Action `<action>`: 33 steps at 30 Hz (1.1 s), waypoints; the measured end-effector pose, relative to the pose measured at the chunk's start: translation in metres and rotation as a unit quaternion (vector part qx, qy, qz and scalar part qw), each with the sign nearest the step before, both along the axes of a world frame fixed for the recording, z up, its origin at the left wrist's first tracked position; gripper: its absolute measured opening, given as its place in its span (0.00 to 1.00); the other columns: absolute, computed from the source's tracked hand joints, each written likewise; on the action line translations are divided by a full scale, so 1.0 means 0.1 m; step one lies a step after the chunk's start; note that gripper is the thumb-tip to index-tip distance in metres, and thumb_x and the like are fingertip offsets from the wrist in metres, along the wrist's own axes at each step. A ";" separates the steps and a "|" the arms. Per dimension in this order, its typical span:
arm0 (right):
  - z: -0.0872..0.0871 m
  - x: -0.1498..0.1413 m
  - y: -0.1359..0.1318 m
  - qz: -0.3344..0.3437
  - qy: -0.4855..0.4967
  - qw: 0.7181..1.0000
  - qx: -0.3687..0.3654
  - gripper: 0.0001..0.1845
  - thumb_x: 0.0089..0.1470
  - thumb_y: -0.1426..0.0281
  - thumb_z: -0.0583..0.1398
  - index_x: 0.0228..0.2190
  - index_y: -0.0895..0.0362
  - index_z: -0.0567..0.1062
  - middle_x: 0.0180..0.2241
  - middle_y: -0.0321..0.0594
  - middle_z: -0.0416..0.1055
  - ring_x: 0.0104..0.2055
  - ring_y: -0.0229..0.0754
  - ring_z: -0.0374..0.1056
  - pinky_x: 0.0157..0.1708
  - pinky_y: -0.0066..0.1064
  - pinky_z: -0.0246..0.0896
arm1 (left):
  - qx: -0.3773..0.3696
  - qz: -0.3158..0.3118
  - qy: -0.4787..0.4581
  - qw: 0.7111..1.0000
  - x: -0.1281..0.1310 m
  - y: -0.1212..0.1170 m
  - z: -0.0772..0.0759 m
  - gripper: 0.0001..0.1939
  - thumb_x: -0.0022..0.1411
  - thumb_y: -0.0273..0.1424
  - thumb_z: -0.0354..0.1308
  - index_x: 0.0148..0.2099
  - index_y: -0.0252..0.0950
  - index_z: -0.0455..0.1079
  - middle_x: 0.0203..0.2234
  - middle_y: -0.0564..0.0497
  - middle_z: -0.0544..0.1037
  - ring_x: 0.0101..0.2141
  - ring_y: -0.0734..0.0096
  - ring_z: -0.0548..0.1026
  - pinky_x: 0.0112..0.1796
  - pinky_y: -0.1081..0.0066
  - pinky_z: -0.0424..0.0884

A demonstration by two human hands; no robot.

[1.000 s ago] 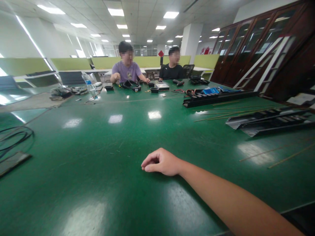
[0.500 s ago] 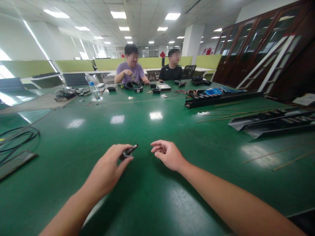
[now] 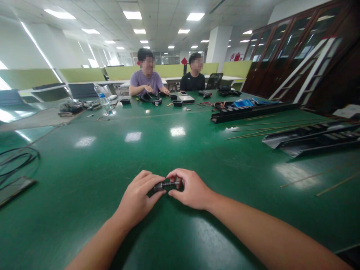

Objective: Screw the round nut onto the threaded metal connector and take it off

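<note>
Black part [image 3: 166, 184] has come between both hands [image 3: 139, 195] [image 3: 192, 189].

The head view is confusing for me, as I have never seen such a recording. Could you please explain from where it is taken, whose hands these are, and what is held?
There is no machine here: a camera worn on a person's head looks forward and down at that person's own bare hands. The left hand holds a small dark part with a narrow end. The right hand is curved around that narrow end; I cannot tell whether its fingers touch it. Both are above a green table. Farther along the table are a plastic bottle and, to the right, long dark channels. Two other people sit at the far side.
</note>
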State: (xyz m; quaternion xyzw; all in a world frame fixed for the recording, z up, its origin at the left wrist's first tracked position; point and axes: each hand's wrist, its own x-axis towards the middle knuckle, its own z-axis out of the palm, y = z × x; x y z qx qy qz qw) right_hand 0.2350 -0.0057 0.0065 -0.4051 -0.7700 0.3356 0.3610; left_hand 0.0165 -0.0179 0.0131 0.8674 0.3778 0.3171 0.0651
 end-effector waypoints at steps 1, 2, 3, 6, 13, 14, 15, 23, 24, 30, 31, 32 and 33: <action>0.00 0.00 0.00 -0.002 -0.002 1.000 0.004 0.18 0.44 0.74 0.66 0.41 0.54 0.75 0.34 0.35 0.73 0.29 0.37 0.66 0.31 0.28 0.62 | 0.002 0.000 0.000 1.000 0.00 0.00 -0.01 0.14 0.64 0.31 0.62 0.52 0.43 0.69 0.42 0.52 0.77 0.43 0.66 0.71 0.45 0.66 0.70; 0.00 0.01 0.00 -0.005 -0.004 1.000 0.008 0.18 0.44 0.74 0.66 0.40 0.55 0.76 0.34 0.35 0.73 0.29 0.37 0.66 0.31 0.29 0.62 | -0.002 0.002 -0.001 1.000 -0.01 0.00 -0.02 0.15 0.64 0.31 0.61 0.52 0.43 0.69 0.42 0.52 0.77 0.43 0.67 0.72 0.46 0.66 0.70; 0.00 0.01 0.00 -0.008 -0.006 1.000 0.011 0.17 0.44 0.74 0.66 0.40 0.55 0.76 0.34 0.35 0.73 0.29 0.37 0.66 0.31 0.29 0.62 | -0.010 0.008 -0.003 1.000 -0.01 0.00 -0.03 0.15 0.64 0.31 0.61 0.53 0.43 0.69 0.43 0.52 0.77 0.43 0.67 0.73 0.46 0.67 0.70; 0.00 0.01 0.01 -0.008 -0.012 1.000 0.017 0.16 0.45 0.74 0.66 0.39 0.56 0.77 0.34 0.37 0.73 0.30 0.37 0.67 0.32 0.29 0.62 | -0.041 0.029 -0.009 0.999 -0.03 -0.01 -0.07 0.20 0.63 0.31 0.63 0.56 0.44 0.67 0.45 0.52 0.77 0.43 0.68 0.75 0.45 0.68 0.71; -0.01 0.00 0.01 0.006 -0.005 1.000 0.024 0.16 0.44 0.74 0.67 0.39 0.56 0.77 0.33 0.36 0.73 0.32 0.38 0.67 0.33 0.28 0.62 | -0.053 0.031 -0.012 0.998 -0.03 -0.01 -0.08 0.20 0.62 0.31 0.62 0.55 0.45 0.66 0.41 0.53 0.76 0.40 0.69 0.75 0.43 0.68 0.71; -0.01 0.00 0.01 0.007 -0.001 1.000 0.024 0.16 0.44 0.75 0.67 0.39 0.56 0.77 0.33 0.35 0.73 0.32 0.37 0.67 0.33 0.28 0.62 | -0.057 0.032 -0.015 0.998 -0.02 -0.01 -0.08 0.20 0.62 0.31 0.62 0.55 0.45 0.66 0.41 0.53 0.76 0.41 0.69 0.75 0.43 0.68 0.71; -0.01 0.00 0.01 0.008 0.004 1.000 0.025 0.16 0.44 0.76 0.67 0.39 0.56 0.77 0.33 0.35 0.73 0.31 0.37 0.67 0.33 0.28 0.61 | -0.060 0.032 -0.017 0.998 -0.02 -0.01 -0.08 0.20 0.62 0.30 0.62 0.55 0.45 0.66 0.41 0.54 0.76 0.41 0.69 0.75 0.43 0.69 0.71; 0.02 -0.01 0.01 0.016 0.000 0.999 0.049 0.11 0.48 0.78 0.64 0.36 0.57 0.78 0.32 0.35 0.74 0.31 0.36 0.66 0.33 0.27 0.60 | -0.063 0.030 -0.021 0.997 -0.03 0.00 -0.10 0.20 0.62 0.31 0.63 0.55 0.45 0.66 0.42 0.53 0.76 0.42 0.69 0.75 0.45 0.68 0.71; 0.02 0.00 0.01 0.016 -0.004 0.999 0.048 0.09 0.49 0.77 0.64 0.35 0.57 0.79 0.31 0.35 0.74 0.31 0.36 0.67 0.33 0.27 0.59 | -0.061 0.029 -0.024 0.997 -0.03 0.00 -0.10 0.19 0.62 0.31 0.63 0.55 0.45 0.67 0.42 0.53 0.76 0.41 0.69 0.75 0.44 0.68 0.71; 0.03 0.01 0.01 0.021 -0.024 0.999 0.022 0.10 0.53 0.70 0.64 0.39 0.57 0.81 0.31 0.37 0.76 0.31 0.38 0.69 0.33 0.28 0.60 | -0.055 0.033 -0.037 0.997 -0.03 0.00 -0.08 0.17 0.61 0.31 0.63 0.52 0.44 0.68 0.41 0.53 0.77 0.41 0.70 0.76 0.43 0.70 0.71; 0.03 0.01 0.00 0.021 -0.020 0.999 0.021 0.12 0.52 0.70 0.65 0.41 0.57 0.80 0.33 0.37 0.77 0.31 0.38 0.69 0.33 0.28 0.61 | -0.057 0.034 -0.036 0.997 -0.03 0.00 -0.08 0.17 0.61 0.31 0.63 0.52 0.44 0.68 0.41 0.53 0.77 0.40 0.69 0.76 0.43 0.70 0.71; 0.04 0.01 0.00 0.018 -0.013 1.000 0.020 0.14 0.51 0.70 0.65 0.42 0.57 0.80 0.34 0.38 0.77 0.31 0.38 0.69 0.33 0.28 0.62 | -0.059 0.034 -0.033 0.997 -0.03 0.00 -0.08 0.16 0.61 0.31 0.63 0.52 0.44 0.69 0.40 0.53 0.77 0.40 0.69 0.76 0.43 0.69 0.71; 0.04 0.00 0.00 0.017 -0.005 1.000 0.019 0.16 0.49 0.71 0.65 0.43 0.57 0.79 0.34 0.38 0.77 0.31 0.38 0.69 0.33 0.28 0.62 | -0.061 0.034 -0.032 0.997 -0.02 0.00 -0.08 0.16 0.62 0.31 0.63 0.52 0.44 0.69 0.40 0.52 0.77 0.40 0.69 0.76 0.43 0.69 0.72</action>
